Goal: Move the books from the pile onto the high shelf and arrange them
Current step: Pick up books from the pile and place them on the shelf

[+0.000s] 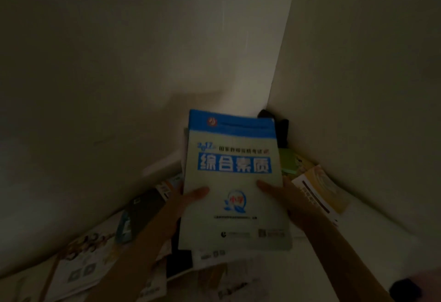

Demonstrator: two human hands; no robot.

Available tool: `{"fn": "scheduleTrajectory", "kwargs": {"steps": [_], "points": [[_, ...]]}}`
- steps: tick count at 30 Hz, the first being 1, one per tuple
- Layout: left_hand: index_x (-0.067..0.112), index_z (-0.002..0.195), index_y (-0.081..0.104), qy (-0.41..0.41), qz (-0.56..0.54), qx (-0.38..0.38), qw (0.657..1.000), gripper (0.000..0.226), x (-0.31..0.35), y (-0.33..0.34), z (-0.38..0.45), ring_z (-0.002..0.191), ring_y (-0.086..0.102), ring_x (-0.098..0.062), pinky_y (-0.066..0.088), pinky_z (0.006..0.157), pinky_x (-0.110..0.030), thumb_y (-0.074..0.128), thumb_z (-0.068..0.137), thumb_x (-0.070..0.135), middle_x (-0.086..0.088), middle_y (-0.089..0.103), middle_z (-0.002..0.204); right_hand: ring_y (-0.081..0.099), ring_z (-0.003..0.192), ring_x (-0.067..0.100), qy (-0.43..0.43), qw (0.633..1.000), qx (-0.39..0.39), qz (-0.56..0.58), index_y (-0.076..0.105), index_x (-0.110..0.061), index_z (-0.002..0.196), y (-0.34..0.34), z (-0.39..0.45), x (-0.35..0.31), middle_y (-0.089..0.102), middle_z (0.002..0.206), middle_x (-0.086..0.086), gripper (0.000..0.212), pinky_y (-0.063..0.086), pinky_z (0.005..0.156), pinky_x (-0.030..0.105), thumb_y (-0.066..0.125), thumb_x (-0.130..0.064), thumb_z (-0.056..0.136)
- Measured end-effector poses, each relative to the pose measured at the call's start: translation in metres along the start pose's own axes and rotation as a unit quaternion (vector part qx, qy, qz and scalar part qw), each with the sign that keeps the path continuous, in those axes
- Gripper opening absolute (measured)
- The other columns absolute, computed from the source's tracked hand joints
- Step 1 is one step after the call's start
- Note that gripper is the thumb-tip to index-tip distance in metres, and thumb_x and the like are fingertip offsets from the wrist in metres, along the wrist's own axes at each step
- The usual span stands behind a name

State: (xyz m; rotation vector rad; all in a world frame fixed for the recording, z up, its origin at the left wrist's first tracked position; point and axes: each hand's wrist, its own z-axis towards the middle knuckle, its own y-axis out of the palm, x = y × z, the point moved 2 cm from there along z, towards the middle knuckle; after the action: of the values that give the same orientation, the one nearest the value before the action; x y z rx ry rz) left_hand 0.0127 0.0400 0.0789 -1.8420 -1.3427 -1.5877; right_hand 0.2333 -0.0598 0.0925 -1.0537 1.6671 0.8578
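Both hands up with the book, in a dim corner.

The left hand and right hand each pinch a side edge of the blue-and-white book, thumbs lying flat across the cover and the other fingers hidden behind it. The book is held upright, cover facing the camera, in front of the white walls where they meet. Below and around it lies the pile, magazines and books spread loosely, blurred in the low light; a yellow book sits just right of the right hand.
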Motion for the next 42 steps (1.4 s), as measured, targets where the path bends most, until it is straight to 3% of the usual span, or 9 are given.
{"fn": "scheduleTrajectory", "kwargs": {"steps": [9, 12, 18, 21, 24, 27, 31, 36, 42], "points": [[0.025, 0.126, 0.048, 0.145, 0.121, 0.063, 0.98, 0.097, 0.042, -0.031, 0.008, 0.1, 0.064, -0.013, 0.056, 0.079, -0.031, 0.083, 0.043, 0.06, 0.005, 0.064, 0.115, 0.07, 0.091, 0.022, -0.097, 0.994, -0.008, 0.042, 0.059, -0.017, 0.109, 0.045, 0.023, -0.002, 0.072, 0.101, 0.003, 0.036, 0.058, 0.071, 0.036, 0.07, -0.014, 0.075], [0.019, 0.13, 0.045, 0.148, 0.101, 0.135, 0.974, 0.056, 0.025, -0.037, 0.01, 0.106, 0.059, -0.021, 0.051, 0.084, -0.033, 0.066, 0.08, 0.031, -0.005, 0.058, 0.124, 0.068, 0.095, 0.02, -0.108, 0.994, 0.018, -0.019, 0.056, -0.017, 0.114, 0.059, 0.031, 0.023, 0.069, 0.108, 0.004, 0.05, 0.058, 0.077, 0.039, 0.079, -0.027, 0.07], [0.033, 0.111, 0.049, 0.183, 0.071, 0.19, 0.962, 0.032, 0.031, -0.016, 0.005, 0.086, 0.064, -0.009, 0.052, 0.06, -0.021, 0.064, 0.084, 0.026, 0.005, 0.063, 0.104, 0.069, 0.088, 0.015, -0.134, 0.987, 0.088, -0.008, 0.056, -0.015, 0.115, 0.064, 0.028, 0.025, 0.068, 0.106, 0.003, 0.04, 0.057, 0.063, 0.024, 0.073, -0.014, 0.078], [0.026, 0.121, 0.04, 0.237, 0.079, 0.24, 0.938, 0.048, 0.043, -0.007, -0.021, 0.069, 0.064, 0.005, 0.05, 0.051, -0.011, 0.065, 0.084, 0.012, 0.013, 0.059, 0.095, 0.07, 0.087, 0.018, -0.146, 0.987, 0.067, -0.029, 0.057, -0.017, 0.116, 0.063, 0.012, 0.01, 0.07, 0.105, 0.002, 0.043, 0.06, 0.065, 0.031, 0.074, -0.02, 0.077], [0.031, 0.138, 0.026, 0.283, 0.138, 0.249, 0.916, 0.074, 0.054, -0.007, -0.063, 0.079, 0.059, 0.018, 0.049, 0.057, -0.007, 0.067, 0.082, 0.006, 0.025, 0.05, 0.107, 0.07, 0.086, 0.021, -0.171, 0.984, 0.016, -0.035, 0.058, -0.02, 0.114, 0.071, -0.012, -0.015, 0.07, 0.104, 0.002, 0.042, 0.06, 0.07, 0.043, 0.074, -0.023, 0.076], [0.035, 0.14, 0.021, 0.318, 0.178, 0.266, 0.892, 0.08, 0.067, -0.012, -0.116, 0.09, 0.061, 0.012, 0.052, 0.061, -0.012, 0.066, 0.081, 0.006, 0.023, 0.051, 0.116, 0.071, 0.079, 0.016, -0.2, 0.978, -0.05, -0.021, 0.059, -0.022, 0.109, 0.09, -0.042, -0.043, 0.071, 0.099, -0.001, 0.035, 0.059, 0.061, 0.03, 0.074, -0.019, 0.077], [0.027, 0.142, 0.026, 0.381, 0.207, 0.35, 0.83, 0.074, 0.098, -0.018, -0.206, 0.098, 0.061, 0.005, 0.053, 0.066, -0.014, 0.065, 0.081, 0.008, 0.017, 0.055, 0.12, 0.07, 0.071, 0.007, -0.235, 0.959, -0.156, 0.017, 0.06, -0.026, 0.104, 0.134, -0.093, -0.079, 0.071, 0.092, -0.007, 0.032, 0.053, 0.052, 0.017, 0.073, -0.013, 0.077], [0.037, 0.139, 0.023, 0.453, 0.256, 0.451, 0.725, 0.076, 0.137, -0.024, -0.337, 0.099, 0.058, 0.01, 0.051, 0.067, -0.01, 0.064, 0.082, 0.009, 0.038, 0.055, 0.109, 0.069, 0.068, 0.006, -0.283, 0.915, -0.281, 0.06, 0.061, -0.031, 0.1, 0.205, -0.174, -0.124, 0.071, 0.085, -0.011, 0.032, 0.052, 0.05, 0.016, 0.072, -0.012, 0.076], [0.035, 0.141, 0.027, 0.495, 0.27, 0.55, 0.616, 0.079, 0.179, -0.031, -0.478, 0.103, 0.059, 0.005, 0.054, 0.078, -0.019, 0.068, 0.078, 0.012, 0.016, 0.056, 0.124, 0.071, 0.07, 0.01, -0.32, 0.858, -0.392, 0.088, 0.066, -0.027, 0.093, 0.286, -0.272, -0.176, 0.074, 0.081, -0.012, 0.027, 0.056, 0.055, 0.022, 0.073, -0.01, 0.073]]}}
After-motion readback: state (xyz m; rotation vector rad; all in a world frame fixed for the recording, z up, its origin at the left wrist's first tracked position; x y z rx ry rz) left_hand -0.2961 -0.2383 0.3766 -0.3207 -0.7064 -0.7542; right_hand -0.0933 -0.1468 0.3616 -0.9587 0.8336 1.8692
